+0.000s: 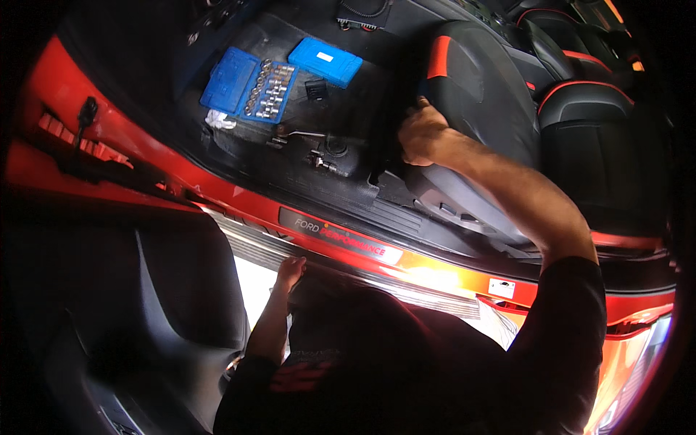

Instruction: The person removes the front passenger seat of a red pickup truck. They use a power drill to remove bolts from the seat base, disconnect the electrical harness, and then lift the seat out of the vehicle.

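Observation:
My right hand point(427, 133) is against the front edge of a black car seat point(484, 92) with red trim. Its fingers curl toward the dark gap before the cushion, and their tips are hard to make out. Low by my body, my left hand point(292, 273) hovers near the running board point(255, 244) with bent fingers; nothing shows in it. On the floor mat ahead lies an open blue socket case point(231, 81) with rows of metal sockets point(277, 89). A closed blue case point(325, 62) sits beside it. Nearer the sill rest a ratchet handle point(304, 133) and loose metal fittings point(323, 161).
A red door sill bears a Ford Performance plate point(340, 234). The open door point(179, 283) stands at my left. A white rag point(220, 119) and a small black part point(316, 91) lie on the floor. A finned black electronic unit point(363, 15) is farther in.

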`<state>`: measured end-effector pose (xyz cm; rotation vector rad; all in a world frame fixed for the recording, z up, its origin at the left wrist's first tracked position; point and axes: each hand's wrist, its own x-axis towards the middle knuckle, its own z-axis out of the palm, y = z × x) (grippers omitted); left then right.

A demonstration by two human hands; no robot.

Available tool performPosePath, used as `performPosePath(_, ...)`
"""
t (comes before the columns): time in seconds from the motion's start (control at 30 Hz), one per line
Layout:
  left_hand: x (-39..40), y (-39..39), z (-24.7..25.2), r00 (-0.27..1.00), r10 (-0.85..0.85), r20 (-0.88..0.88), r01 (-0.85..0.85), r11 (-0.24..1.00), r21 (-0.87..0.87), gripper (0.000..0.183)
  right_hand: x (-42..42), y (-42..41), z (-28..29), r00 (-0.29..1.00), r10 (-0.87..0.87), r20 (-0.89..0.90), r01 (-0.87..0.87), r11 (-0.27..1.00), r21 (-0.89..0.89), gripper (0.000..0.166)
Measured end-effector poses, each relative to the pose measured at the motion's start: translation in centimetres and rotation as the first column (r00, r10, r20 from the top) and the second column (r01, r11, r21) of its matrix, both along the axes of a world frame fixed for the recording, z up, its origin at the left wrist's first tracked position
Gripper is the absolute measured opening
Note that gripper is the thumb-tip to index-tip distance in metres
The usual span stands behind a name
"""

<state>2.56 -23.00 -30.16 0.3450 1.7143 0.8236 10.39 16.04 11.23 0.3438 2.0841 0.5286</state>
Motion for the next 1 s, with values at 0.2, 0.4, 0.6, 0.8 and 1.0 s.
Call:
performPosePath(0.2, -0.3, -3.0, -0.5, 0.997, -0.025, -0.073, 0.019, 0.996, -0.083, 0.036, 1.9, 0.3, 4.2, 0.997, 0.024, -0.068, -0.023, 1.0, 0.011, 0.048)
performPosePath(0.4, 0.0, -0.5, -0.1, 0.974, -0.206, -0.093, 0.199, 0.977, -0.078, 0.034, 7.4, 0.9, 8.5, 0.978, 0.042, -0.206, -0.014, 0.991, 0.135, 0.045)
performPosePath(0.6, 1.1, 4.5, 1.3, 0.767, -0.405, -0.498, 0.577, 0.774, 0.26, 0.029, 14.7, 1.6, 12.3, 0.717, 0.096, -0.69, 0.007, 0.989, 0.145, 0.036)
performPosePath(0.8, 0.8, 6.3, 4.3, 0.892, -0.366, -0.264, 0.417, 0.893, 0.169, 0.03, 13.4, 0.8, 11.0, 0.596, 0.188, -0.781, -0.059, 0.98, 0.191, 0.034)
performPosePath(1.0, -1.2, 5.1, 5.5, 0.904, -0.268, -0.332, 0.362, 0.894, 0.264, 0.037, 15.3, 1.0, 12.4, 0.567, 0.145, -0.811, -0.006, 0.985, 0.171, 0.026)
